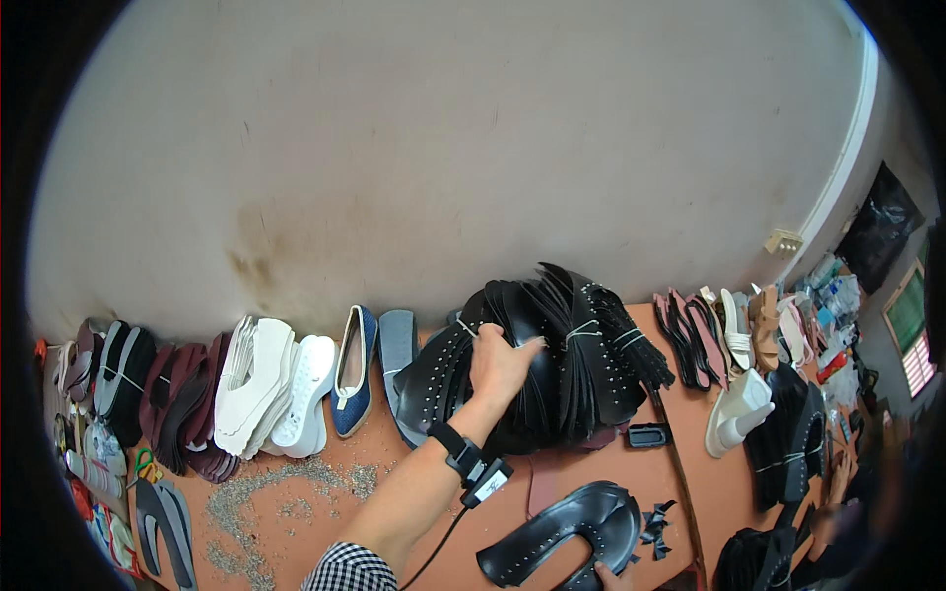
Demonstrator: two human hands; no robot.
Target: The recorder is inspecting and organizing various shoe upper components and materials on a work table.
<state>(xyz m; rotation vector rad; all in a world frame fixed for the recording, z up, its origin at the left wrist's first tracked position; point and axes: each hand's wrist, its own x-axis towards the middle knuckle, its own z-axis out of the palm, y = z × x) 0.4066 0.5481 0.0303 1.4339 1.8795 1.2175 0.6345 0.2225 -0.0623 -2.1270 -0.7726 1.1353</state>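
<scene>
Nearest, my right hand [613, 576] pins a black cutout [567, 540]; left fingers [512, 345] pinching the leaning bundled stack [552, 364], which might topple.

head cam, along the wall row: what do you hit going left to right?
Black bundled soles → maroon insoles → white soles → blue flat shoe → grey sole → fanned black punched uppers with the left hand on them → pink and black strap pieces → white sandal.
</scene>
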